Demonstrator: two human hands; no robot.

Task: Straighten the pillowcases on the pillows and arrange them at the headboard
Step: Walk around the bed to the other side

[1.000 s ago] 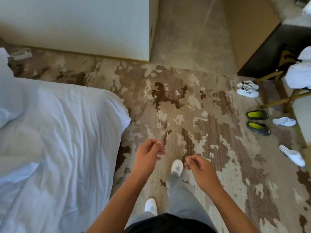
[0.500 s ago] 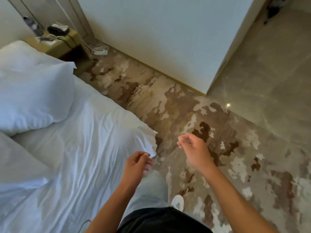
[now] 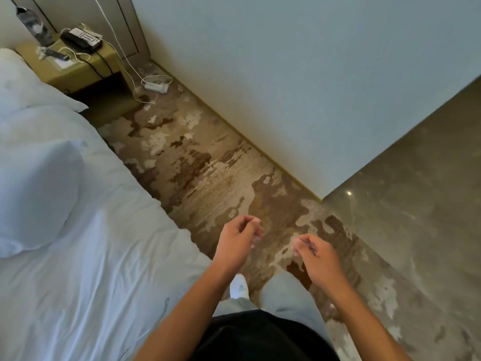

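Observation:
A white pillow (image 3: 36, 194) lies on the bed (image 3: 86, 282) at the left, partway down from the head end. A second white pillow (image 3: 23, 87) lies beyond it, beside the nightstand. Both pillowcases look puffed and wrinkled. My left hand (image 3: 238, 242) hangs over the carpet just off the bed's edge, fingers curled loosely with nothing in them. My right hand (image 3: 316, 255) is a little to its right, also curled and empty. Neither hand touches a pillow or the bedding.
A wooden nightstand (image 3: 86, 66) at the upper left holds a black telephone (image 3: 80, 40) and cables. A white power strip (image 3: 156, 86) lies on the patterned carpet (image 3: 208, 173) by the wall (image 3: 286, 74). Polished stone floor (image 3: 416, 217) begins at the right.
The view has swung left from the open floor with slippers and shoes toward the bed's head end and nightstand. My hands stay empty and loosely curled, moving along the aisle beside the bed.

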